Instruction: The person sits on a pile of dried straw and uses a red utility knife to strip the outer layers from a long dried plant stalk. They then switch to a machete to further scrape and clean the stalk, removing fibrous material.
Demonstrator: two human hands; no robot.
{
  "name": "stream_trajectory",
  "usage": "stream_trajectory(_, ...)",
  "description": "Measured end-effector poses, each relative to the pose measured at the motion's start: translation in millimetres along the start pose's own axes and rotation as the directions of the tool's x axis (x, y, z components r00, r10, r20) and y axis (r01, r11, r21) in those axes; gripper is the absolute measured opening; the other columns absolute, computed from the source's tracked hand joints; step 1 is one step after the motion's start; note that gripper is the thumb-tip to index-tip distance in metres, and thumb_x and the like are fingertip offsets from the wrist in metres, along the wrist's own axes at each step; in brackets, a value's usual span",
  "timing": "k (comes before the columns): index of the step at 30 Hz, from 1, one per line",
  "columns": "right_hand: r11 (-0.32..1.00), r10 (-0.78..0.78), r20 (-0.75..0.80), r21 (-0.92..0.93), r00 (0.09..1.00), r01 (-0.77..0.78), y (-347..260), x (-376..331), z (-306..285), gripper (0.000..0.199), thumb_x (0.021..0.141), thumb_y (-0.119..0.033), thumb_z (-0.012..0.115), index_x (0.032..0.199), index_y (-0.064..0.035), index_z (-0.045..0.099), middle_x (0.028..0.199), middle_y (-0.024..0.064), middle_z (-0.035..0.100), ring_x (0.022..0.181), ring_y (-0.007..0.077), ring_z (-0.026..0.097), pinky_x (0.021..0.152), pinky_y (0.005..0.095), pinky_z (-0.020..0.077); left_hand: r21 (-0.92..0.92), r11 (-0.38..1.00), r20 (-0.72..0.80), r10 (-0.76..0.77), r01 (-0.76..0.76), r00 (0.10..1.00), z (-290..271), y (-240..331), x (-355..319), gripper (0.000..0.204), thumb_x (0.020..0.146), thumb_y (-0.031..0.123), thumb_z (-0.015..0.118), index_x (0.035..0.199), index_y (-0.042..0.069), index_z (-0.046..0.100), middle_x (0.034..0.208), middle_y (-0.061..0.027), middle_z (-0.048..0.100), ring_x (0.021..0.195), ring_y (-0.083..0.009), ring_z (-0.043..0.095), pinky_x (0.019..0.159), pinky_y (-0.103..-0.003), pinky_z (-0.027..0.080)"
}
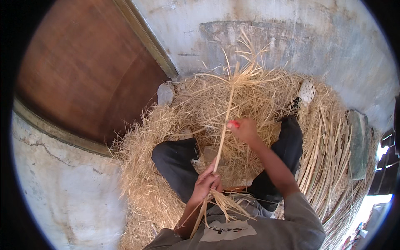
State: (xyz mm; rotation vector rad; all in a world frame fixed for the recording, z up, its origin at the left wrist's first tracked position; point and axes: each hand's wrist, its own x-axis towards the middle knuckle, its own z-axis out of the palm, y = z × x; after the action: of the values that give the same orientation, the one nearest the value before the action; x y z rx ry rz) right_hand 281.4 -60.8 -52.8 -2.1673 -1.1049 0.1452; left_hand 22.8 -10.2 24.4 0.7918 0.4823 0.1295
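A long, pale stalk [227, 109] runs from my lap away toward the wall, tilted slightly to the right at its far end. My left hand [207, 182] is closed around its near part, and thin peeled strips [227, 203] hang below that hand over my lap. Farther along, my right hand [245, 130] is closed beside the stalk, gripping a small red object [234, 123] against or close to it. The kind of object is hidden by the fingers. Loose curled strips [249, 74] fan out at the stalk's far end.
Deep straw-like shavings [204, 100] cover the ground around my crossed legs. A pile of long stalks [323, 150] lies on the right, by a greenish slab [358, 143]. A wall [291, 41] and a brown door [91, 62] bound the far side. One stone [166, 94] sits near the door.
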Motion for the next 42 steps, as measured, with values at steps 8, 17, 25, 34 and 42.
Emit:
stream_trajectory(8,0.974,-0.206,-0.101,0.07,0.973,0.214,-22,-17,4,0.059,0.081,-0.064,0.054,0.072,-0.0069,0.068,0.055,0.0143,0.058,0.053,0.0323,0.059,0.052,0.042,0.0472,0.013,0.999,0.004,0.029,-0.029,1.0,10,13,3,0.058,0.092,0.003,0.04,0.148,0.01,0.025,0.053,0.0003,0.032,0.041,-0.0129,0.038,0.044,-0.026,0.035)
stream_trajectory(17,0.959,-0.252,-0.211,0.075,0.945,0.272,-5,-15,16,0.06,0.083,-0.062,0.053,0.066,-0.0062,0.065,0.051,0.0143,0.056,0.049,0.0297,0.059,0.048,0.0411,0.0463,0.076,0.995,0.024,0.061,-0.063,0.998,9,6,-5,0.058,0.092,0.0,0.038,0.148,0.01,0.027,0.053,0.0007,0.032,0.042,-0.0105,0.036,0.045,-0.025,0.036)
stream_trajectory(25,0.996,-0.077,-0.063,0.035,0.995,0.079,-1,0,-3,0.054,0.079,-0.061,0.058,0.076,-0.009,0.071,0.061,0.0138,0.062,0.058,0.0303,0.063,0.055,0.0408,0.0492,0.33,0.941,0.022,0.067,-0.071,0.997,8,5,-11,0.062,0.089,-0.002,0.04,0.148,0.01,0.027,0.054,0.0012,0.033,0.045,-0.0095,0.036,0.046,-0.025,0.038)
stream_trajectory(34,0.984,-0.177,-0.275,-0.065,0.945,0.166,23,26,-7,0.059,0.084,-0.061,0.051,0.07,-0.0058,0.067,0.05,0.0144,0.054,0.046,0.0312,0.055,0.048,0.0419,0.045,0.352,0.936,0.056,0.004,-0.024,0.998,8,4,-20,0.063,0.091,-0.003,0.039,0.15,0.011,0.021,0.056,0.002,0.034,0.047,-0.0079,0.036,0.05,-0.025,0.042)
stream_trajectory(42,0.898,0.384,-0.414,-0.041,0.825,-0.438,134,63,25,0.057,0.089,-0.056,0.047,0.082,-0.0042,0.069,0.067,0.0173,0.063,0.064,0.0362,0.061,0.061,0.0454,0.0482,0.387,0.921,0.097,-0.096,0.051,0.991,22,-10,-41,0.06,0.09,-0.002,0.041,0.148,0.01,0.027,0.056,0.0007,0.033,0.045,-0.0099,0.036,0.047,-0.026,0.041)
